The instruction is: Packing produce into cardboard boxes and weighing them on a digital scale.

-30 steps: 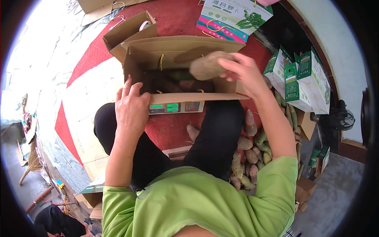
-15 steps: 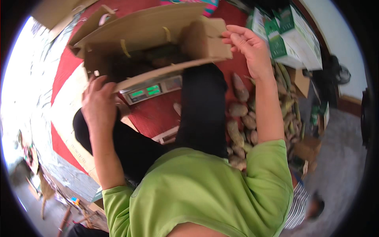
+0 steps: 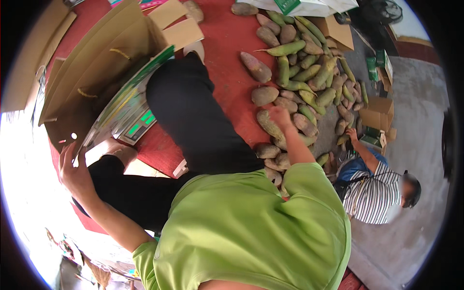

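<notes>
At the left, my left hand (image 3: pixel 75 171) has its fingers and thumb on the near edge of an open cardboard box (image 3: pixel 72 104). The box sits tilted in view over a scale (image 3: pixel 136 128) with lit green digits; its contents are hidden. My right hand (image 3: pixel 281 117) reaches down into a heap of vegetables on the red floor covering. Blur hides its fingers, beside a mottled greenish-brown tuber (image 3: pixel 269 126). Around it lie reddish-brown tubers like sweet potatoes (image 3: pixel 264 96) and long green vegetables (image 3: pixel 286 49).
A co-worker in a striped shirt (image 3: pixel 369 198) reaches toward the heap's right side. Small cardboard boxes (image 3: pixel 378 113) stand near that person. A white-and-green carton (image 3: pixel 316 7) is at the top. My black-trousered knee (image 3: pixel 181 92) rises between box and heap.
My right hand has left the box's far right corner and come down to the heap. My view has turned right, bringing the heap and the co-worker more into sight. My left hand stays at the box.
</notes>
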Tool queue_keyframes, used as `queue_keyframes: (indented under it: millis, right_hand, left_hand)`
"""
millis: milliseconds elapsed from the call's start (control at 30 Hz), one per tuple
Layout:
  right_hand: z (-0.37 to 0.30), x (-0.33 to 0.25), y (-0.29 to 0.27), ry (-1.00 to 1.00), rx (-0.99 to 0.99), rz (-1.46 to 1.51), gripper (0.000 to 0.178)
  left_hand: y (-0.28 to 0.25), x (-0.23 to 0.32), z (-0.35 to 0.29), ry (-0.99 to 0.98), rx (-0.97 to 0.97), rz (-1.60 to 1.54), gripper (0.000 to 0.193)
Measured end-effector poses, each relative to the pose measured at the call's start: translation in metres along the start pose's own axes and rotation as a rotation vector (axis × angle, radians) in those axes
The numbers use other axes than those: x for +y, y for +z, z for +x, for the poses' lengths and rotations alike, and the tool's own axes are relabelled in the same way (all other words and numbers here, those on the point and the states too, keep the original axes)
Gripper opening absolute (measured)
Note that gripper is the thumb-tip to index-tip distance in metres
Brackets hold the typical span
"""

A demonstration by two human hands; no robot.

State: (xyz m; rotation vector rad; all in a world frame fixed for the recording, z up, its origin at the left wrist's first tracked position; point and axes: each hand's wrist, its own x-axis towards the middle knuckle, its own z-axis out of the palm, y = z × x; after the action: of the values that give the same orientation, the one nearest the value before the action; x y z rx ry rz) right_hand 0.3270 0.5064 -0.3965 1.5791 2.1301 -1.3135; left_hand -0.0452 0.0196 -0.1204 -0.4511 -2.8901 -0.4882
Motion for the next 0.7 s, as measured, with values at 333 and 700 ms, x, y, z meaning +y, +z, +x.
queue_keyframes:
  millis: [333, 700]
  right_hand:
    - [-0.086, 0.084, 0.098, 0.175, -0.433, 0.064, 0.014]
    - [-0.117, 0.108, 0.038, 0.176, -0.074, -0.556, 0.034]
  left_hand:
    - [0.008, 0.001, 0.011, 0.014, -0.044, 0.129, 0.022]
    - [0.018, -0.003, 0.016, -0.052, -0.085, 0.181, 0.026]
